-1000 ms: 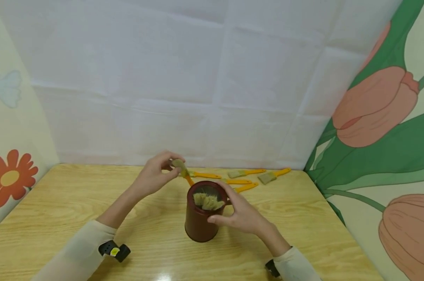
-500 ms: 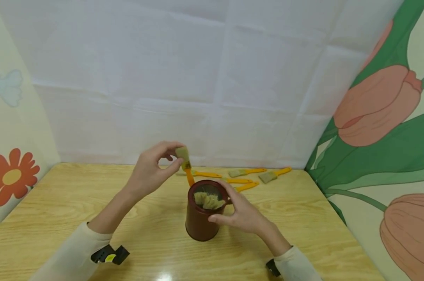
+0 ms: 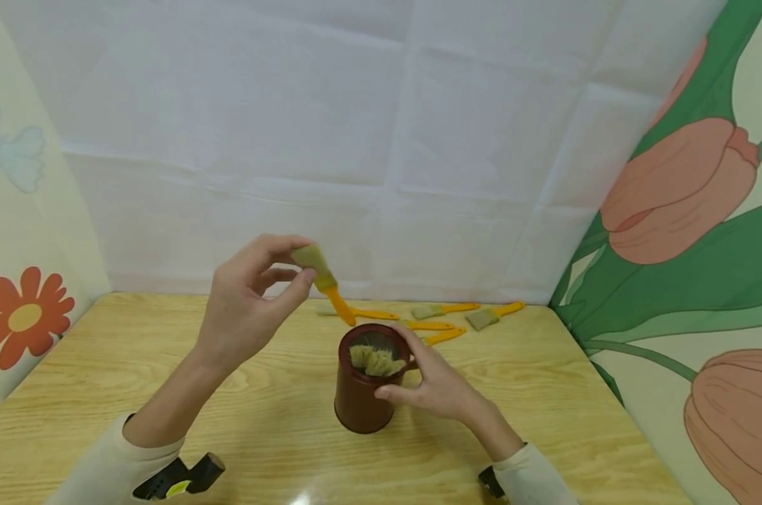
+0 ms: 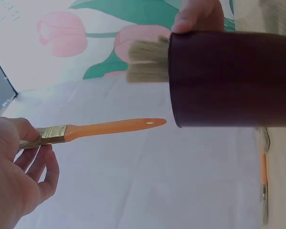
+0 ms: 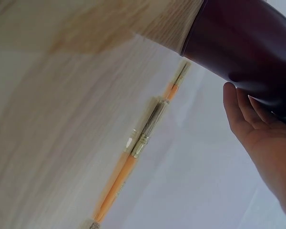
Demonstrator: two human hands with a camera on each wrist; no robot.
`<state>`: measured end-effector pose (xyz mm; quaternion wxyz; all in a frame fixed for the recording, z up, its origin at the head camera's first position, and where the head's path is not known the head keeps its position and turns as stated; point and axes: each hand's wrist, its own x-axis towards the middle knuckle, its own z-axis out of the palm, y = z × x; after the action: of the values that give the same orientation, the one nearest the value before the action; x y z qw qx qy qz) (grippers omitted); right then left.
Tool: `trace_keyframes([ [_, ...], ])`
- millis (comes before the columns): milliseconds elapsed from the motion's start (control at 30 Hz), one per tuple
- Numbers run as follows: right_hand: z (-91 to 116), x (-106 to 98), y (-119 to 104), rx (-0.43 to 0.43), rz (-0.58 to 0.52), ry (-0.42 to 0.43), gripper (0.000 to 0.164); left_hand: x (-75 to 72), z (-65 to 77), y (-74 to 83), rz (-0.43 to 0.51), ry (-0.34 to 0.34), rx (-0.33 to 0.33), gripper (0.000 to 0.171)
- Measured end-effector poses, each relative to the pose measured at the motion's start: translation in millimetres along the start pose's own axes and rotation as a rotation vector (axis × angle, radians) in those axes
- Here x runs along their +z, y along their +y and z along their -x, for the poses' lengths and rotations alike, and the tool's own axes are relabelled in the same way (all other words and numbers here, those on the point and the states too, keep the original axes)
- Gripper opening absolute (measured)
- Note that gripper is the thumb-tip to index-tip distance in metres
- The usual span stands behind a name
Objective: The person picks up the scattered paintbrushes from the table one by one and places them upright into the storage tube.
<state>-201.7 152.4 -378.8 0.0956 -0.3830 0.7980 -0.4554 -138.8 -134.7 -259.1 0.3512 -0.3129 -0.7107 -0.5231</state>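
Observation:
My left hand (image 3: 248, 301) pinches a paintbrush (image 3: 332, 291) at its bristle end, up and to the left of a dark red mug (image 3: 363, 407). The orange handle slants down, its tip close to the mug's rim; the left wrist view shows a small gap between handle tip (image 4: 162, 121) and mug (image 4: 229, 81). Pale bristles (image 3: 377, 361) of brushes stand inside the mug, their handles hidden. With thumb and fingers round the rim's right side, my right hand (image 3: 440, 389) holds the mug upright on the table. The right wrist view shows several fingertips (image 5: 229, 90) against its wall.
Several paintbrushes (image 3: 481, 320) with orange handles lie on the wooden table (image 3: 261, 435) behind and right of the mug. A white sheet (image 3: 261, 140) rises at the table's back edge. Flower-patterned walls (image 3: 702, 294) stand at both sides.
My left hand has moved up and left with the paintbrush, and the handle tip has risen from beside the mug to just above its rim. The right hand and mug stay put.

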Motion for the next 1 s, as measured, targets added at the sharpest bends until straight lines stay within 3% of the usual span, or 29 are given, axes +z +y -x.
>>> trace_keyframes([
  [133, 0, 1, 0, -0.005, -0.031, -0.003, 0.083, 6.4, 3.1, 4.1, 0.025, -0.046, 0.012, 0.041],
  [333, 0, 2, 2, -0.017, -0.047, -0.011, 0.08, 19.1, 10.8, 0.3, -0.041, -0.179, 0.021, 0.04],
  [667, -1, 0, 2, -0.037, -0.004, -0.018, 0.082, 25.6, 17.4, -12.7, -0.137, -0.479, -0.088, 0.033],
  [1000, -2, 0, 2, -0.046, -0.011, -0.029, 0.081, 24.5, 18.4, -23.8, -0.2, -0.605, -0.126, 0.034],
])
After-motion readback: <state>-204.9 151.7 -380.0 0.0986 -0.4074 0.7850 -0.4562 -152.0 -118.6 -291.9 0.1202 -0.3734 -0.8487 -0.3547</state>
